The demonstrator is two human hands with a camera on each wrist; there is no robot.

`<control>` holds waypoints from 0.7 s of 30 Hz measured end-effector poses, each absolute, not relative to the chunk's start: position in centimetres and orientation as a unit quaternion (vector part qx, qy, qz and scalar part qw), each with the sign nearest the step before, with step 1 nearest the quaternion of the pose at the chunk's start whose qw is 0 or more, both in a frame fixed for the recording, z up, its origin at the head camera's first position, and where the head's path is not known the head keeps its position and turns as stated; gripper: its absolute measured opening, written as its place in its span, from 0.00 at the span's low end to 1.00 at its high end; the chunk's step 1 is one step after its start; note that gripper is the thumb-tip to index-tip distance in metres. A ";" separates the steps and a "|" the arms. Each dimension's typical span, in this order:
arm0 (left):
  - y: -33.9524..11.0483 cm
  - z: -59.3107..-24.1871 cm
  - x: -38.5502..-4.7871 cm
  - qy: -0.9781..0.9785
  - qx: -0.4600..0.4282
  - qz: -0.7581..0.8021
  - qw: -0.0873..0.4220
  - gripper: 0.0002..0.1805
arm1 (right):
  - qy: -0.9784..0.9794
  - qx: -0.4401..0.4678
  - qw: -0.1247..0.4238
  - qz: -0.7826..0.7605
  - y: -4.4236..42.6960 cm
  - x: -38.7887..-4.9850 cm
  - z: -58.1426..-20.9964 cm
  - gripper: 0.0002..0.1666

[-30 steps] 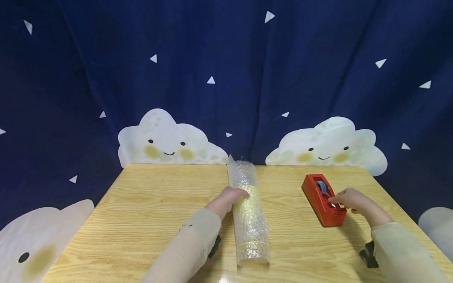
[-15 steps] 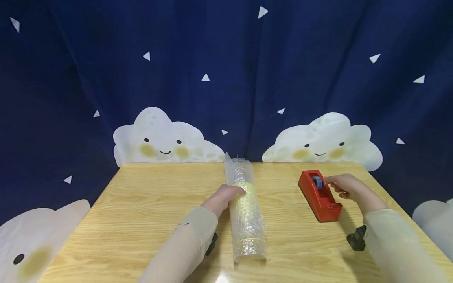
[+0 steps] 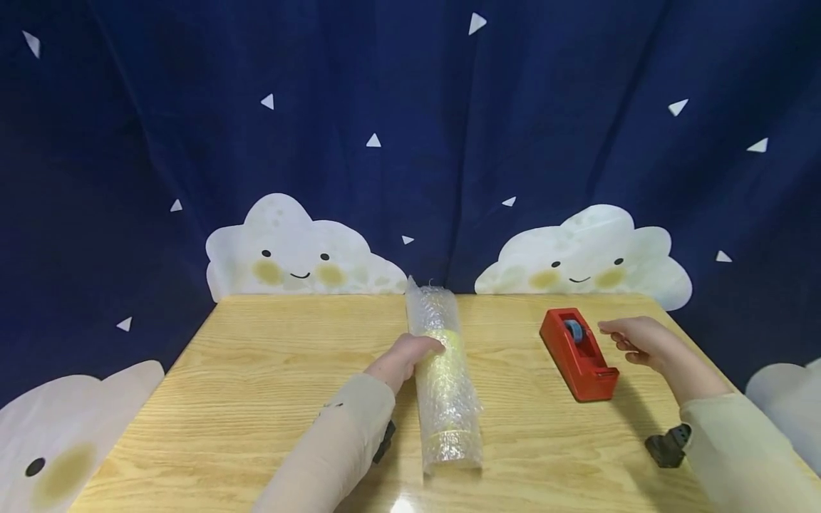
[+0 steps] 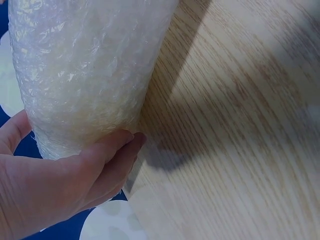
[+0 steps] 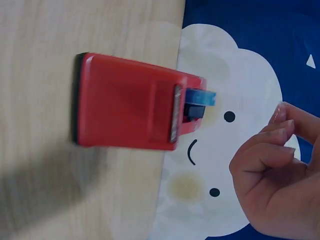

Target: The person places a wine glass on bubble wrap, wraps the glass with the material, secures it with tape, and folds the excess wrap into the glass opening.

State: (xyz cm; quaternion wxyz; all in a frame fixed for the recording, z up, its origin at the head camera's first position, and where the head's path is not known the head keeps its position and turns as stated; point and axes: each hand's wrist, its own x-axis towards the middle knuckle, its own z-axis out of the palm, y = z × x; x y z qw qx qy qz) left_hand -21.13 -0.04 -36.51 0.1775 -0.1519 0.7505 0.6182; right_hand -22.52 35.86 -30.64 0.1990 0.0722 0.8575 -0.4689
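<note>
A bubble-wrapped roll (image 3: 449, 399), yellowish through its middle, lies lengthwise on the table. My left hand (image 3: 404, 356) grips its left side and top; the left wrist view shows this hand (image 4: 65, 180) with thumb and fingers around the bubble wrap (image 4: 90, 65). To the right stands a red tape dispenser (image 3: 580, 363) with a blue-looking tape roll (image 3: 574, 330). My right hand (image 3: 644, 345) is just right of it, apart from it. In the right wrist view that hand (image 5: 280, 175) has loosely curled fingers beside the dispenser (image 5: 125, 102), with nothing clearly visible in them.
The wooden table (image 3: 256, 385) ends at a dark blue curtain (image 3: 359, 71) printed with white clouds and triangles. Bare wood shows left of the roll and between it and the dispenser.
My right hand has left the dispenser's cutter end, gone back beside the tape roll, then shifted slightly right, away from it. My left hand keeps its grip. The view has shifted slightly.
</note>
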 end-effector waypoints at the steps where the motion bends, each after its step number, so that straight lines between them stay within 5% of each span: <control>1: 0.0 -36.5 -21.1 0.752 -0.151 0.617 0.178 0.46 | 0.857 0.074 0.198 -0.469 36.2 -22.1 -30.8 0.11; 21: 0.2 -36.8 -21.4 0.759 -0.156 0.608 0.175 0.45 | 0.875 0.084 0.205 -0.431 37.5 -18.0 -36.2 0.18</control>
